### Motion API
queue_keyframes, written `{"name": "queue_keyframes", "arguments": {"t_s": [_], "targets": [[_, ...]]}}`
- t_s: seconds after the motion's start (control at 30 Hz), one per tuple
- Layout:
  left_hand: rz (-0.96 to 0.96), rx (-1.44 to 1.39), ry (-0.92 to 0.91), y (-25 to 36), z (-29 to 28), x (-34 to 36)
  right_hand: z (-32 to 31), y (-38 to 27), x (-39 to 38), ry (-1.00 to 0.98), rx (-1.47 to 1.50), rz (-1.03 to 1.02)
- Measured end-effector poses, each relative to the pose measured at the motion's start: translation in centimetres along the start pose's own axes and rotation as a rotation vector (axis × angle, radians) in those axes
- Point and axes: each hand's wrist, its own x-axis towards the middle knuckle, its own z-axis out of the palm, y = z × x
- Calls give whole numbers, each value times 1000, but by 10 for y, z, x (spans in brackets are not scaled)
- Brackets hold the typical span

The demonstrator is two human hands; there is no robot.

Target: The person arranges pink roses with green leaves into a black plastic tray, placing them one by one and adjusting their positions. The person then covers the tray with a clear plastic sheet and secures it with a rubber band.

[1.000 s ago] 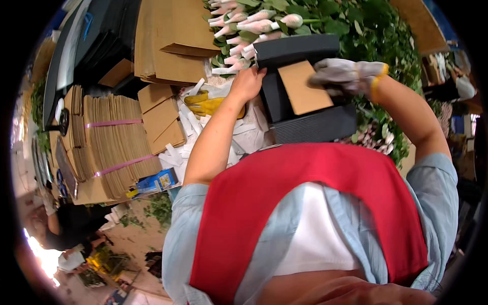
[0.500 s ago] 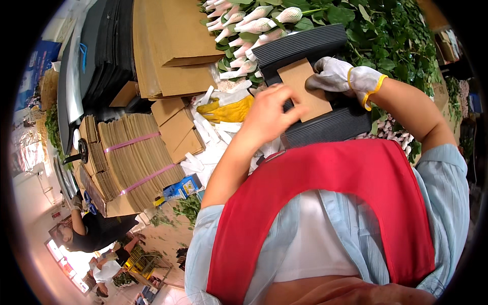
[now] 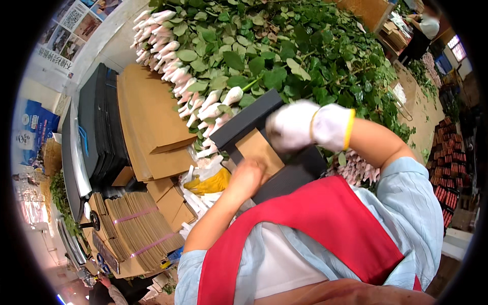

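On the black sheet [image 3: 300, 168], find the card [image 3: 261, 149]. At its lower left edge, see the left hand [image 3: 246, 179], curled in contact; cannot tell whether pinching or only pressing. By its right edge, see the right hand [image 3: 295, 127], gloved and blurred; cannot tell whether clenched or loose. Probably best to press evenly, align edges squarely, and avoid shifting the sheet.

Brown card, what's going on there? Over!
Bare left hand at brown card. Gloved right hand blurred, beside it. Black cardboard beneath. Leafy stems close by.
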Motion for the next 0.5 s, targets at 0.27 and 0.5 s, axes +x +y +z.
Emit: {"name": "queue_keyframes", "arguments": {"t_s": [0.27, 0.5], "targets": [[18, -105, 76, 30, 21, 2, 39, 224, 167, 54, -37, 184], [-148, -245, 39, 37, 31, -14, 22, 203, 159, 30, 268, 96]]}}
